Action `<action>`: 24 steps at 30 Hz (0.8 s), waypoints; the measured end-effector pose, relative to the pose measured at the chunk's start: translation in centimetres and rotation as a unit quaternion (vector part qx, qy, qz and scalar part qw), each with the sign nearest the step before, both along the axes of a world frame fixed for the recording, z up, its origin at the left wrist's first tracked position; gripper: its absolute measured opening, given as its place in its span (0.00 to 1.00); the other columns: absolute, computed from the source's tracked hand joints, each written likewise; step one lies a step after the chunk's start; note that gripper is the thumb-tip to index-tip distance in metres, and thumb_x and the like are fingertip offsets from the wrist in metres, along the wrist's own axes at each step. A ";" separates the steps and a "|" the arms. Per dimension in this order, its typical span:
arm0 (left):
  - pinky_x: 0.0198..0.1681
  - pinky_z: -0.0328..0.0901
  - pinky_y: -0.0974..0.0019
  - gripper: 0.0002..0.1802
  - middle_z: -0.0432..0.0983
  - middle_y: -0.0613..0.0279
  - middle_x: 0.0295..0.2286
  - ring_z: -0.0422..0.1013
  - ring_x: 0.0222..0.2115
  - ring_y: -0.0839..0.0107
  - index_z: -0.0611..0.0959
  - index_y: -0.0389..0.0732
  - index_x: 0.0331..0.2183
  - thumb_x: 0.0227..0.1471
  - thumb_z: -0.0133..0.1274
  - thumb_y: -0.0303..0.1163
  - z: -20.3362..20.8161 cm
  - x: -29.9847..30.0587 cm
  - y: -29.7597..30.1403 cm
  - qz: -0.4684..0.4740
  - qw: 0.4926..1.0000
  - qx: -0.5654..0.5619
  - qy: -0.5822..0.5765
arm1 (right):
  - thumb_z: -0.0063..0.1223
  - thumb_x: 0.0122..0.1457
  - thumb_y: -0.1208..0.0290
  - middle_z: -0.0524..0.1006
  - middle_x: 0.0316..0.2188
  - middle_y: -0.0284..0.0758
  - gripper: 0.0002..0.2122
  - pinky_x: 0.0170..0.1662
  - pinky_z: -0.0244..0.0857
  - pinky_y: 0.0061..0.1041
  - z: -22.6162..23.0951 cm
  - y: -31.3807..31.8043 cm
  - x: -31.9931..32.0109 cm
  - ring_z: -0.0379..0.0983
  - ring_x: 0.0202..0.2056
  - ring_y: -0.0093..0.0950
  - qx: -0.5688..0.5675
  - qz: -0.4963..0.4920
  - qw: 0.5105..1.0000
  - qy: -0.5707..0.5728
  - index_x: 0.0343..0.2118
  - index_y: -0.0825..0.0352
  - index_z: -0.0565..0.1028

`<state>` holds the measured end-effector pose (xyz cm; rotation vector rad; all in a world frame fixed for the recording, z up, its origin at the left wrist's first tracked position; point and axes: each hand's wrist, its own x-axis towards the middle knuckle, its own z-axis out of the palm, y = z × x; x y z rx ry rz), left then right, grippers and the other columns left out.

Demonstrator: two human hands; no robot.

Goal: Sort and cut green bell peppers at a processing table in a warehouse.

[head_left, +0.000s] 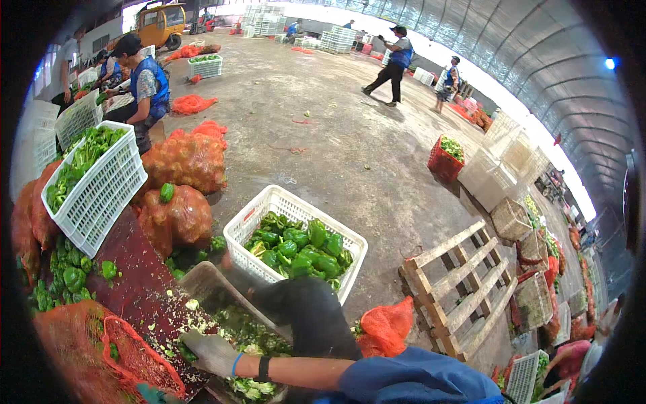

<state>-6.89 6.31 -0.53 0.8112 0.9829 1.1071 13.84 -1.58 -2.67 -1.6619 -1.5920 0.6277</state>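
My right hand (210, 353), in a grey glove, reaches in from the lower right over the edge of a dark red board (138, 283). Its fingers are curled at a dark green pepper (184, 351), mostly covered by the glove. Pale seeds and scraps lie scattered on the board around it. Just beyond the hand, a bin (202, 276) holds pale green pepper cores and trimmings (252, 323). I cannot make out my left hand; a teal patch shows at the lower edge. Whole green peppers (74, 277) are heaped along the board's left side.
A white crate (296, 194) of green peppers stands ahead, beyond my dark-clad leg (306, 316). Another white crate (101, 188) tilts at the left beside full orange mesh sacks (185, 161). A wooden pallet (464, 286) lies right. Several people work or walk farther off.
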 end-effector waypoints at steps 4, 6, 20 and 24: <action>0.65 0.65 0.56 0.30 0.72 0.59 0.58 0.71 0.57 0.63 0.68 0.40 0.66 0.72 0.47 0.46 -0.1 0.4 -1.3 0.001 1.000 -0.004 0.009 | 0.67 0.53 0.71 0.70 0.62 0.59 0.37 0.51 0.75 0.49 1.1 -0.4 0.8 0.74 0.55 0.58 -0.077 0.065 0.995 -0.010 0.67 0.74 0.65; 0.65 0.65 0.56 0.30 0.72 0.59 0.57 0.71 0.57 0.63 0.67 0.40 0.66 0.72 0.47 0.46 0.9 1.6 -1.5 -0.010 1.000 -0.005 0.005 | 0.64 0.53 0.73 0.71 0.60 0.59 0.34 0.53 0.74 0.49 -2.2 -0.9 0.7 0.74 0.55 0.57 0.031 0.048 0.998 -0.009 0.65 0.76 0.67; 0.64 0.65 0.56 0.30 0.74 0.59 0.54 0.72 0.55 0.63 0.67 0.39 0.65 0.71 0.48 0.46 1.8 3.0 -6.7 -0.010 0.999 -0.002 0.033 | 0.63 0.48 0.74 0.74 0.59 0.52 0.34 0.55 0.72 0.47 4.4 -7.0 2.4 0.75 0.54 0.54 0.002 0.112 0.987 0.120 0.62 0.72 0.71; 0.64 0.65 0.56 0.30 0.75 0.59 0.52 0.72 0.55 0.63 0.67 0.39 0.65 0.71 0.49 0.46 1.5 3.3 -8.6 -0.012 0.999 0.007 0.037 | 0.64 0.48 0.74 0.75 0.57 0.53 0.32 0.53 0.72 0.48 4.2 -8.6 1.3 0.76 0.52 0.54 0.035 0.123 0.986 0.102 0.61 0.71 0.71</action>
